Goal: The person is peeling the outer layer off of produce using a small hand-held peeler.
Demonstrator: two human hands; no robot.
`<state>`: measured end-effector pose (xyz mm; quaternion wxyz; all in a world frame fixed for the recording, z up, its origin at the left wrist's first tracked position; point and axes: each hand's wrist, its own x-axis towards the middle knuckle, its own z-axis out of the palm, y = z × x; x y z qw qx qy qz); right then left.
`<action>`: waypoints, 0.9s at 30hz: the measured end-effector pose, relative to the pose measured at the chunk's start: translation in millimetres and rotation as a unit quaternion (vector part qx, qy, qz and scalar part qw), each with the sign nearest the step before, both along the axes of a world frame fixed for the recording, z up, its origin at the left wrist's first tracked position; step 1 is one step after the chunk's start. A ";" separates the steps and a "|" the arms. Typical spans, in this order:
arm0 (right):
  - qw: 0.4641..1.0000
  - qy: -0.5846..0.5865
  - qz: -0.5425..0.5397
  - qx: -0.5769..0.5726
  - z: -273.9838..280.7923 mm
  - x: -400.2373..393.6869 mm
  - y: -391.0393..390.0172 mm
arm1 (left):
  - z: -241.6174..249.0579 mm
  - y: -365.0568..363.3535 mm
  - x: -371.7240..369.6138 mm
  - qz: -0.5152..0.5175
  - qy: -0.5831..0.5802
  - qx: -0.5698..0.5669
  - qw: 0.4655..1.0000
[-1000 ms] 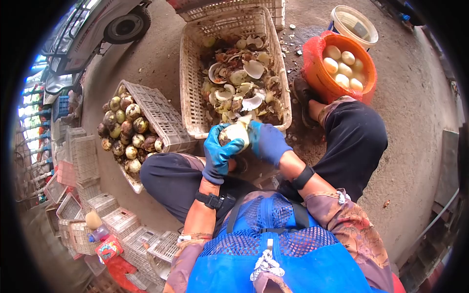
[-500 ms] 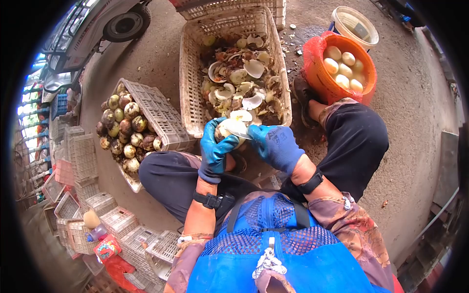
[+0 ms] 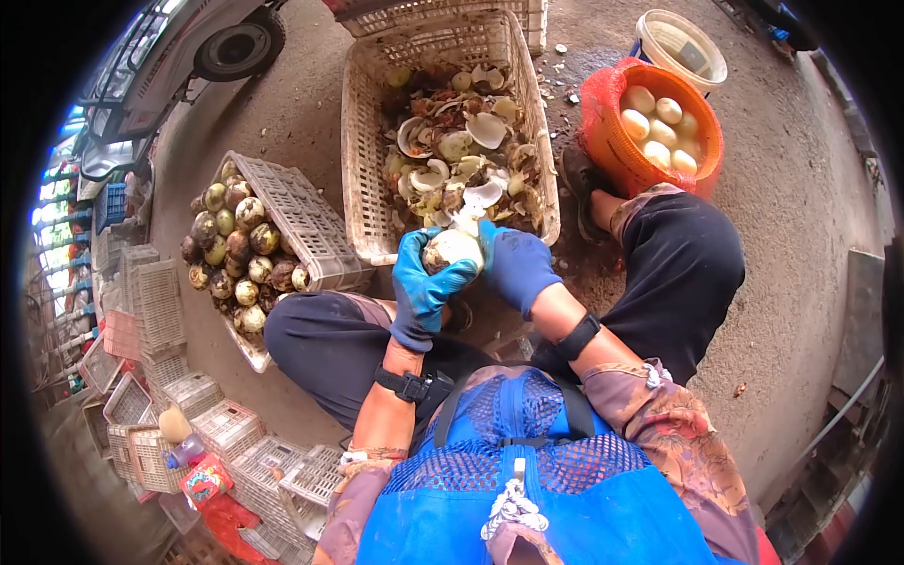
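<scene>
My left hand (image 3: 421,287), in a blue-green glove, is wrapped round a partly peeled, pale round vegetable (image 3: 452,250) with brown skin left on its left side. My gloved right hand (image 3: 516,266) is closed against the vegetable's right side; the knife seen earlier is hidden now. A pale peeling hangs at the vegetable's top. Just beyond, a dirty white crate (image 3: 358,155) holds peelings and scraps. At the left, a tilted crate (image 3: 299,212) holds unpeeled brown and green vegetables (image 3: 242,247). Peeled ones (image 3: 662,135) lie in liquid in an orange bucket (image 3: 612,141) at the right.
A white bucket (image 3: 713,72) stands behind the orange one. Stacked crates (image 3: 227,427) and a red bag (image 3: 221,523) are at lower left. A vehicle wheel (image 3: 239,49) shows at upper left. My bent legs (image 3: 659,273) lie either side of my hands.
My right hand has moved slightly left and turned against the vegetable. The knife blade is no longer visible, and more pale flesh shows. The whole view has shifted slightly.
</scene>
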<state>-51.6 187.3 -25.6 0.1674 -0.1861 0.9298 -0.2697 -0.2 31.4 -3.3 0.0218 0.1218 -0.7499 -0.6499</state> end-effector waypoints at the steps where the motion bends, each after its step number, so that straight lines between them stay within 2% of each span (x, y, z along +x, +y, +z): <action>1: 0.998 -0.054 -0.015 -0.036 -18.3 -4.3 -0.8 | -1.9 -0.1 0.0 -0.004 0.008 -0.002 1.000; 4: 0.969 -0.072 -0.115 -0.204 -33.7 -15.7 2.3 | -4.8 3.7 -1.9 -0.005 0.019 0.061 0.998; 7: 0.948 -0.109 -0.154 -0.258 -30.9 -16.5 10.0 | -1.1 5.6 -2.4 0.013 0.008 0.173 0.985; 8: 0.937 -0.124 -0.169 -0.280 -14.1 -16.6 8.6 | -1.7 5.0 -3.1 0.017 0.011 0.166 0.986; 9: 0.945 -0.117 -0.180 -0.246 4.9 -12.4 16.1 | -2.8 4.0 -3.3 0.020 0.013 0.158 0.987; 12: 0.979 0.020 -0.065 -0.191 15.6 0.3 29.6 | -1.2 1.9 -3.5 0.019 0.018 0.156 0.987; 13: 0.980 0.075 -0.015 -0.184 17.2 3.4 33.4 | -0.3 1.1 -4.0 0.018 0.021 0.159 0.987; 16: 0.980 0.123 0.075 -0.139 20.9 5.5 40.3 | -4.3 -7.1 -2.2 -0.006 0.025 0.127 0.992; 19: 0.979 0.130 0.115 -0.103 28.0 -0.6 48.3 | -3.0 -13.0 -0.5 -0.009 0.011 0.104 0.994; 22: 0.976 0.125 0.134 -0.118 34.1 -3.2 49.0 | -3.4 -17.7 -1.8 -0.016 0.006 0.077 0.997; 27: 0.980 0.085 0.170 -0.052 41.9 -7.8 54.3 | -2.1 -19.4 -4.3 -0.029 0.013 0.043 0.999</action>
